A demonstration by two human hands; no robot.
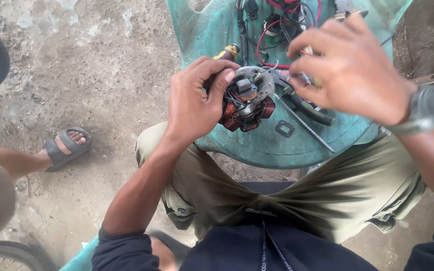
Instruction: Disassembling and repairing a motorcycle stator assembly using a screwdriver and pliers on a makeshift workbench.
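1 view only, from the person's head, facing steeply down and slightly forward. It sits close above the hands, with the lap at the bottom, a green chair (277, 145) seat ahead and dirt ground (91, 75) on the left.

A round stator plate (249, 98) with a grey metal face, copper-red wound coils along its lower edge and a small dark block near its middle is held tilted, face up, over the near left part of a green plastic seat. Thin red and black wires run from it toward the far side.
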